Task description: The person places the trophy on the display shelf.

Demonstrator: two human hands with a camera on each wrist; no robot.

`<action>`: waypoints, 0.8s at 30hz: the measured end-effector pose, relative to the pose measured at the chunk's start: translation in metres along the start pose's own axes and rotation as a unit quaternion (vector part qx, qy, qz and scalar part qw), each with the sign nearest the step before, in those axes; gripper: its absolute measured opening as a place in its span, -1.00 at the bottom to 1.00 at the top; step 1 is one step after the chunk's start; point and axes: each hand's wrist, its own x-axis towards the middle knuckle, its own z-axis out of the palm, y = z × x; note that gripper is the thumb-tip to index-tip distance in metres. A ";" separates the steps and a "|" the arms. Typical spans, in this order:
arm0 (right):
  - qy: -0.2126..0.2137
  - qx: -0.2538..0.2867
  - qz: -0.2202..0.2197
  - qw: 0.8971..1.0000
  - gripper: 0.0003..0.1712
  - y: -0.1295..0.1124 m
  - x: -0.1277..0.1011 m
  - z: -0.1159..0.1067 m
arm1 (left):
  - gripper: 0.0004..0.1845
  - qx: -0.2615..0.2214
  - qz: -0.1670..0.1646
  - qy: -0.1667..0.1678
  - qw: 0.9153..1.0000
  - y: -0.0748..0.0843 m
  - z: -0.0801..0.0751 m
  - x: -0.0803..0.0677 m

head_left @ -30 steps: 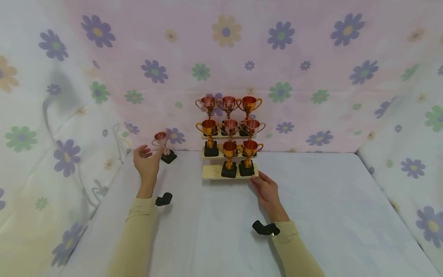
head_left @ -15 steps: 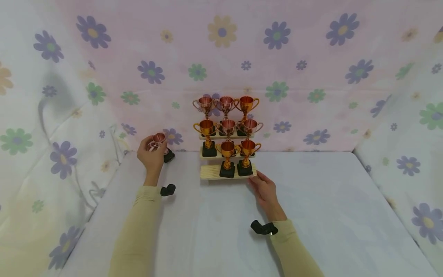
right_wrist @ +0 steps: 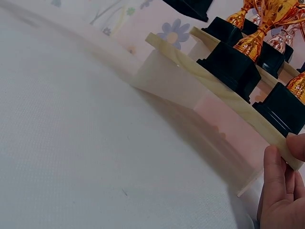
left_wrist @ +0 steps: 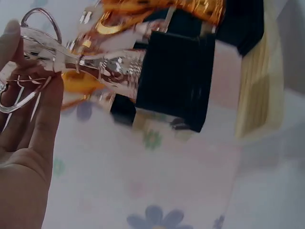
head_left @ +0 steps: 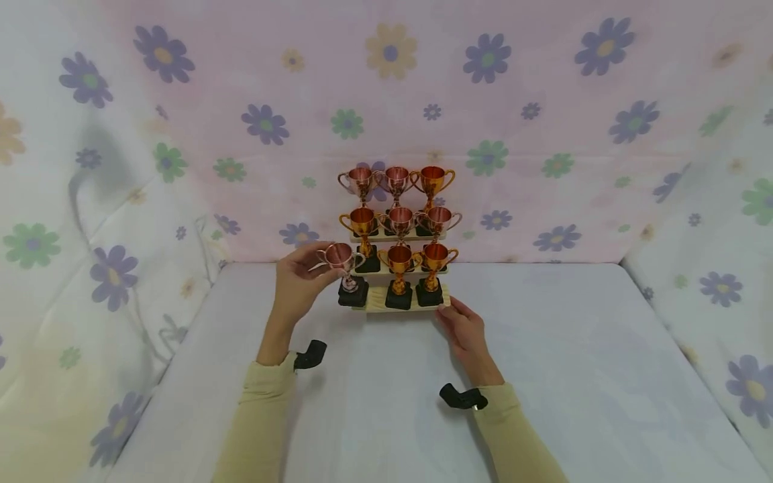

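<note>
the left hand [head_left: 300,282] sits just left of the middle of the head frame, fingers curled round the bowl of a small pink trophy [head_left: 341,260] and pinching it by the cup and handle. the trophy stands upright, its black base [head_left: 353,294] at the left end of the lowest step of a wooden tiered stand [head_left: 376,303]; whether the base already rests on the wood or hangs just above it cannot be told. in the left wrist view the same trophy [left_wrist: 90,62] runs across the upper part of the frame, the fingers [left_wrist: 38,119] wrapped against its shiny cup at the left edge, the black base [left_wrist: 176,78] in the centre and the pale wood of the stand [left_wrist: 259,86] at the right.

the right hand [head_left: 465,329] lies low and right of centre in the head frame, at the stand's lower right corner. in the right wrist view its fingertips [right_wrist: 274,164] press up against the edge of the bottom board [right_wrist: 224,95] at the lower right, fingers bent lightly on the wood.

eight more trophies fill the stand: two gold ones [head_left: 417,258] on the lowest step beside the pink one, three on the middle step [head_left: 400,219] and three on the top [head_left: 395,180]. the stand rests on a white table [head_left: 574,376] against a flowered cloth backdrop [head_left: 543,100] that fills the upper half of the frame.
</note>
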 end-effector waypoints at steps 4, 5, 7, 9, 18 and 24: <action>-0.003 -0.002 -0.008 1.000 -0.36 0.003 0.000 0.002 | -0.49 0.046 -0.027 -0.025 0.998 -0.007 0.019 -0.002; -0.004 -0.002 -0.009 1.000 -0.36 0.003 0.000 0.002 | -0.49 0.054 -0.032 -0.025 0.998 -0.010 0.022 -0.002; -0.001 -0.001 -0.006 1.000 -0.36 0.004 0.000 0.002 | -0.49 0.063 -0.036 -0.019 0.997 -0.014 0.028 -0.003; 0.000 -0.002 -0.004 1.000 -0.36 0.005 0.000 0.001 | -0.48 0.067 -0.037 -0.010 0.997 -0.020 0.033 -0.004; -0.006 0.000 -0.003 1.000 -0.35 0.006 0.002 0.003 | -0.51 0.088 -0.031 0.049 0.994 -0.032 0.039 -0.010; -0.006 -0.005 0.007 1.000 -0.33 0.005 0.003 0.004 | -0.39 0.081 -0.039 0.049 0.995 -0.038 0.039 -0.014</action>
